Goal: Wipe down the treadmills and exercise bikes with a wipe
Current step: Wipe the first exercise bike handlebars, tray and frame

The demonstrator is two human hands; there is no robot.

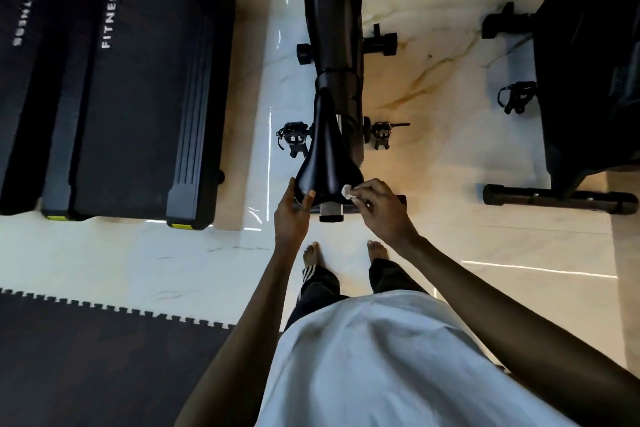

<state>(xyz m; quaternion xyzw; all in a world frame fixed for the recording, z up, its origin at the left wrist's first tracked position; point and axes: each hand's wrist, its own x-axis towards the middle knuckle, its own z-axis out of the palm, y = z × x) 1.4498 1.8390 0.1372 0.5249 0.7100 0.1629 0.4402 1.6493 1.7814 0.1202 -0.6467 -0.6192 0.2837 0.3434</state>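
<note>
A black exercise bike (334, 28) stands on the pale floor straight ahead, its black saddle (327, 156) pointing away from me. My left hand (292, 218) grips the saddle's rear left edge, thumb on top. My right hand (375, 206) pinches a small white wipe (347, 191) against the saddle's rear right edge. Two black treadmills (138, 87) lie to the left, each marked FITNESS.
A second black exercise bike (585, 80) stands at the right, its base bar (554, 199) lying across the floor. Pedals (293, 137) stick out on both sides of the near bike. A dark foam mat (104, 357) covers the floor at lower left. My bare feet stand behind the saddle.
</note>
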